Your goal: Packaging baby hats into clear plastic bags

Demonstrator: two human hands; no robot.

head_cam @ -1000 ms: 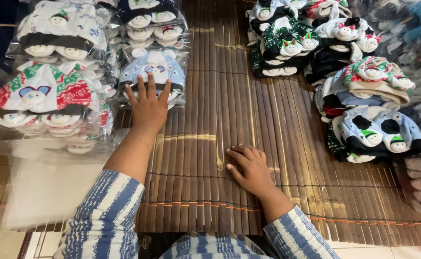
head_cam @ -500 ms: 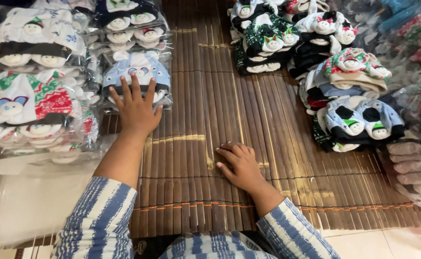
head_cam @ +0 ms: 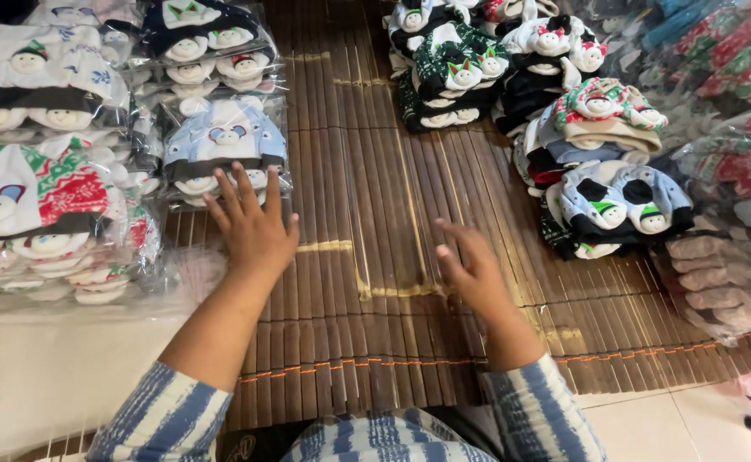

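Note:
My left hand (head_cam: 254, 224) lies flat with fingers spread on the brown bamboo mat (head_cam: 367, 197), its fingertips touching the lower edge of a clear bag of light blue baby shoes (head_cam: 224, 147). My right hand (head_cam: 476, 272) hovers just above the mat in the middle, fingers loosely apart, holding nothing. Both arms wear blue and white striped sleeves.
Bagged baby shoes in white, red and green (head_cam: 37, 197) are stacked at the left. Loose stacks of dark and patterned shoes (head_cam: 452, 68) and a blue-black pile (head_cam: 619, 201) lie at the right, next to more bags (head_cam: 735, 171). White floor tiles (head_cam: 675, 419) border the mat.
My right hand has lifted off the mat and moved right and forward, opening its fingers. The left hand stays at the light blue bag; the view has shifted.

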